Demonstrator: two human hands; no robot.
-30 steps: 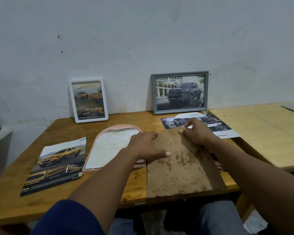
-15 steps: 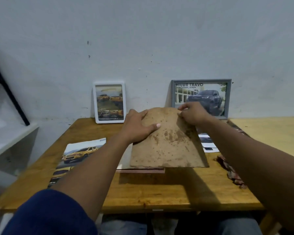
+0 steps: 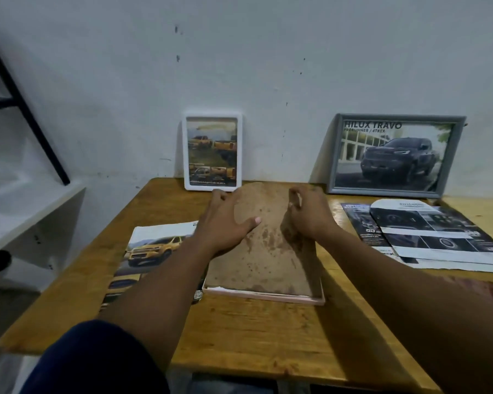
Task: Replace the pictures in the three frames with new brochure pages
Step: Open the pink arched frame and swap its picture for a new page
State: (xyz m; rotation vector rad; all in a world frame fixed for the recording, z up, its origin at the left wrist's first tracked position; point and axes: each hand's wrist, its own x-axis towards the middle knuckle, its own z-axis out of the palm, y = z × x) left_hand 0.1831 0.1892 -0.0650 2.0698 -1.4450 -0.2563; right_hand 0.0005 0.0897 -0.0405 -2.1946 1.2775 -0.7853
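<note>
The brown backing board [image 3: 268, 251] lies on the pink frame [image 3: 264, 296] in the middle of the table [image 3: 239, 331]. The left hand [image 3: 225, 223] presses flat on the board, fingers spread; the right hand [image 3: 308, 214] rests on its right side, fingers curled

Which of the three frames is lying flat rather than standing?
The pink frame at mid-table, face down under the brown backing board. The white frame and grey frame both stand leaning against the wall.
</note>
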